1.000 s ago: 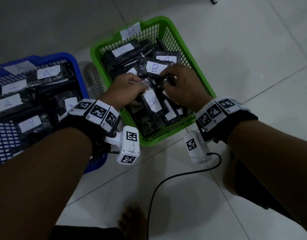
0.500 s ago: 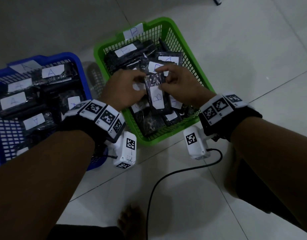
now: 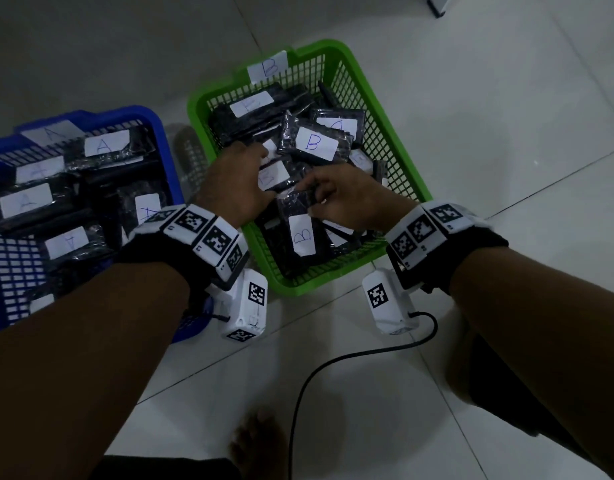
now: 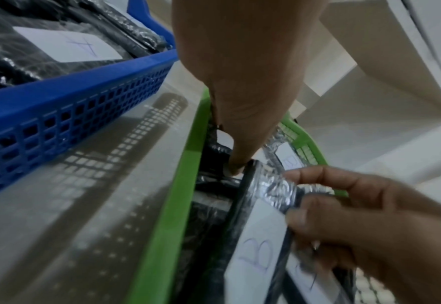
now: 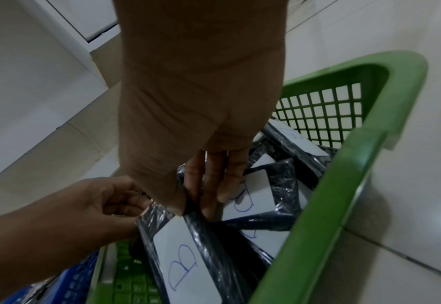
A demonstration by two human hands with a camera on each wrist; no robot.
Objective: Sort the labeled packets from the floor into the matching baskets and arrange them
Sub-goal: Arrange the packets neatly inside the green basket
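Note:
A green basket (image 3: 395,157) tagged B holds several black packets with white B labels. Both hands hold one B packet (image 3: 300,233) upright at the basket's near end. My left hand (image 3: 264,195) pinches its top left corner, seen also in the right wrist view (image 5: 139,207). My right hand (image 3: 309,199) pinches the crinkled top edge between thumb and fingers (image 5: 209,185). The packet's label (image 4: 258,246) faces up toward me. A blue basket (image 3: 167,140) tagged A stands to the left, filled with A packets (image 3: 106,143).
The two baskets stand side by side on pale floor tiles with a narrow gap (image 3: 188,154) between them. A black cable (image 3: 333,362) runs across the floor near my bare foot (image 3: 257,441). White furniture (image 5: 32,72) stands beyond the baskets.
Both hands have brought the B packet down and toward the near end of the green basket. The grip on its top edge stays the same.

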